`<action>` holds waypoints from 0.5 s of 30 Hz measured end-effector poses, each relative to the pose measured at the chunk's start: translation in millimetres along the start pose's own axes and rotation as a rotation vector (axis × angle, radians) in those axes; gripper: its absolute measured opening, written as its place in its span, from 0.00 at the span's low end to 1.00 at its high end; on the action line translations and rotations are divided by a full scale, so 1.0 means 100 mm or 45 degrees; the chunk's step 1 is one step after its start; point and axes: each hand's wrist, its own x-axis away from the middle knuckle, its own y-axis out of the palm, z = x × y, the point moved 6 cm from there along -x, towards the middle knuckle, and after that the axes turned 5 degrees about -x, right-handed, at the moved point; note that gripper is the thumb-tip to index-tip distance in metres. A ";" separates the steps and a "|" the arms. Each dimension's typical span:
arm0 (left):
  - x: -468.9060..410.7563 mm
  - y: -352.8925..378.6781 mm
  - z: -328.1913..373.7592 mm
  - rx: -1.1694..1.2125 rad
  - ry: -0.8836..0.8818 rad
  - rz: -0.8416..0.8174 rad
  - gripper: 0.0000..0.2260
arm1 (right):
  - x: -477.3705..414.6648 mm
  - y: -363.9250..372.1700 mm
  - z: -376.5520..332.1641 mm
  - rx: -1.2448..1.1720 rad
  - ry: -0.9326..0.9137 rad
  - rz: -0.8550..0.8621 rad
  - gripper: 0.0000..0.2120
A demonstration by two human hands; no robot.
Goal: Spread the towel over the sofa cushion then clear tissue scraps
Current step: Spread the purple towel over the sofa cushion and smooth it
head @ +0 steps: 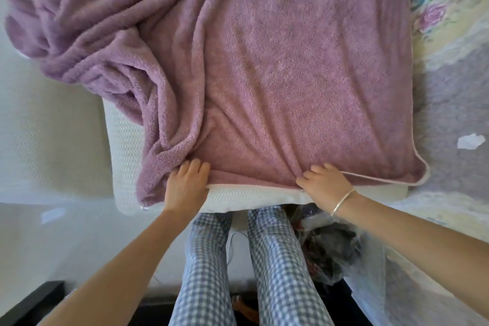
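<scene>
A fluffy mauve towel [291, 66] lies over the white mesh sofa cushion [124, 145]. Its right half is flat; its left half is bunched in thick folds. My left hand [186, 184] grips the towel's near edge at the cushion's front, fingers curled into the fabric. My right hand [325, 180], with a thin bracelet at the wrist, pinches the same edge further right. A white tissue scrap [471, 141] rests on the lilac cover to the right of the cushion.
A floral quilted cover [449, 8] spreads along the right side. Pale sofa upholstery [47, 140] lies to the left. My legs in blue checked trousers [275, 259] stand against the cushion front, beside a clear plastic bag [333, 251] of dark items.
</scene>
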 end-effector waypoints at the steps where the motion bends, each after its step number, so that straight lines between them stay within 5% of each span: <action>1: 0.04 0.01 -0.09 0.049 -0.040 -0.018 0.18 | -0.05 0.02 -0.06 -0.023 0.047 -0.040 0.12; 4: 0.12 0.03 -0.23 0.161 -0.025 -0.013 0.21 | -0.27 -0.04 -0.38 -0.045 0.111 0.071 0.22; 9: 0.30 0.05 -0.24 0.378 0.194 0.122 0.17 | -0.56 -0.13 -0.92 -0.008 0.055 0.103 0.05; 12: 0.54 0.12 -0.14 0.449 0.349 0.178 0.09 | -0.45 0.01 -0.98 -0.038 0.070 0.022 0.12; 15: 0.66 0.24 -0.16 0.407 0.429 0.149 0.10 | -0.38 0.04 -0.91 0.000 0.193 -0.052 0.06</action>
